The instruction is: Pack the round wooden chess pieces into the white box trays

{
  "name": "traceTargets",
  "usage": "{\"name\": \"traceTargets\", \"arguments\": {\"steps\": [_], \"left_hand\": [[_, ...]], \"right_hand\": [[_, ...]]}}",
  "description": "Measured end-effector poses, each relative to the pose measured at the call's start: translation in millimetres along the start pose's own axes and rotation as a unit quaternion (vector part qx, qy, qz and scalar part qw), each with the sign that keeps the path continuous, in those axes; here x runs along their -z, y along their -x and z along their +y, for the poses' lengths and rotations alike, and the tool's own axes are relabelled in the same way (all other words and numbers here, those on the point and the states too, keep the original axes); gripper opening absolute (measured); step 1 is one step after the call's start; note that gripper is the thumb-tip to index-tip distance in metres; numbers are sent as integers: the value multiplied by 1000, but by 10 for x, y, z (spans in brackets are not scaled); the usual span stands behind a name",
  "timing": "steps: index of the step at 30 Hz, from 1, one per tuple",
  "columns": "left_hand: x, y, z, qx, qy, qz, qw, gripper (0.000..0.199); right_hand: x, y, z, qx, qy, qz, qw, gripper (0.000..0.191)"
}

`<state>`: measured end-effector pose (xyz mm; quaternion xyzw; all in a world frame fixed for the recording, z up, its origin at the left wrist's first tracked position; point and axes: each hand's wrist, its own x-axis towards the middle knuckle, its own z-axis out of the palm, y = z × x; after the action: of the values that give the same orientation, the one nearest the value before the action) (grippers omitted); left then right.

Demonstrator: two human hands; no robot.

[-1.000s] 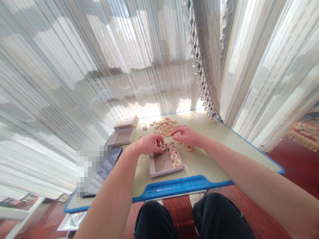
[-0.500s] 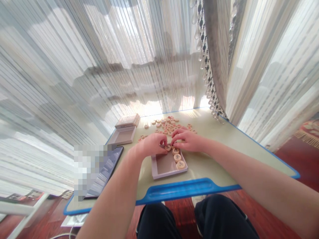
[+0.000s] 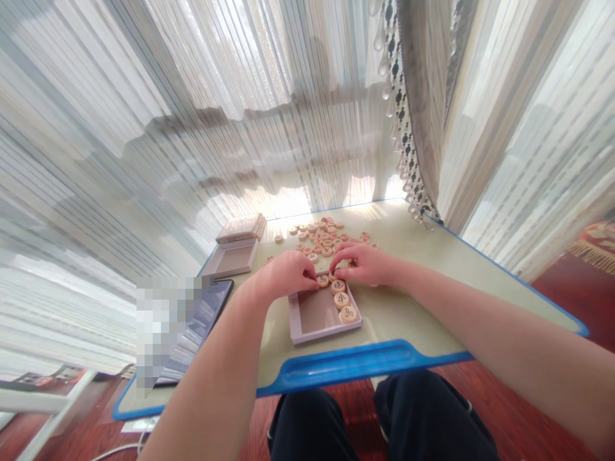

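Observation:
A shallow pale box (image 3: 325, 332) lies in front of me, with round wooden Chinese chess pieces along its right side. The nearest is a piece (image 3: 348, 314) marked 馬. My left hand (image 3: 292, 276) is at the box's far left part, its fingers curled with a gap to the thumb. Their tips are beside another chess piece (image 3: 323, 280) at the far wall; whether they touch it I cannot tell. At the far right corner, my right hand (image 3: 360, 262) has finger and thumb on a partly hidden chess piece (image 3: 333, 275).
Several loose chess pieces (image 3: 327, 243) are scattered beyond the box. At the left stand a second open tray (image 3: 232, 257), a packet-like box (image 3: 241, 228) and a tablet (image 3: 204, 333). The table (image 3: 423, 307) has a raised blue edge; curtains (image 3: 269, 141) hang behind it.
My left fingers have drawn back slightly to the left from the piece at the far wall. My right hand stays at the far right corner. The view has shifted a little.

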<state>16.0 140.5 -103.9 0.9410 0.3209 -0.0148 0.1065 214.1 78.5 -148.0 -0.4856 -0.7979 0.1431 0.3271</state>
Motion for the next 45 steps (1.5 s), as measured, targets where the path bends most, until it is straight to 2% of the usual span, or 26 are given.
{"name": "traceTargets", "arguments": {"steps": [6,12,19,25,35,45], "left_hand": [[-4,-11,31,-3,-21,19,1000,25],[-7,-9,40,-3,-21,16,1000,26],[6,-1,54,-3,-34,11,999,25],[20,15,60,8,-26,1,1000,25],[61,56,83,6,-12,1,1000,32],[39,59,180,7,-40,23,999,36]], "right_hand": [[32,-2,2,-10,6,10,1000,11],[46,-6,1,-21,8,-4,1000,14],[59,2,22,-19,17,20,999,14],[50,11,19,-25,11,3,1000,15],[66,19,24,-31,-3,19,999,17],[113,35,-43,-31,-22,-18,999,25]]}}
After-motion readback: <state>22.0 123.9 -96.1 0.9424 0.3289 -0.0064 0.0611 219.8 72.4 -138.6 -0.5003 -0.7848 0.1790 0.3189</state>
